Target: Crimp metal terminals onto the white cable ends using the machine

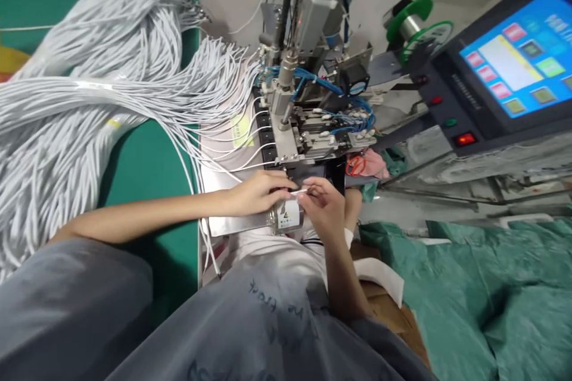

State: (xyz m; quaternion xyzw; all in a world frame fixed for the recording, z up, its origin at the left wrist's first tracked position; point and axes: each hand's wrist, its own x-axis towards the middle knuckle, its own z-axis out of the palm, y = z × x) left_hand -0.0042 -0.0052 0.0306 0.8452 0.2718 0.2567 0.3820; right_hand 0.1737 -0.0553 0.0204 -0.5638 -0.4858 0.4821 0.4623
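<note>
My left hand (261, 191) is closed in a pinch on a white cable (300, 191) at the front edge of the machine. Facing it from the right, my right hand (325, 207) has its thumb and fingers pinched at the tip of the same cable; the tip itself is too small to make out. Just below both hands stands a clear jar (288, 214) with a white label. Beyond my fingers is the machine's clamp block (283, 143), with several white cables running into its left side.
A large heap of white cables (129, 18) covers the green table (134, 172) on the left. A solder wire spool (411, 27) and a control panel with a lit screen (513, 59) stand to the right. Green sheeting (504, 286) lies at lower right.
</note>
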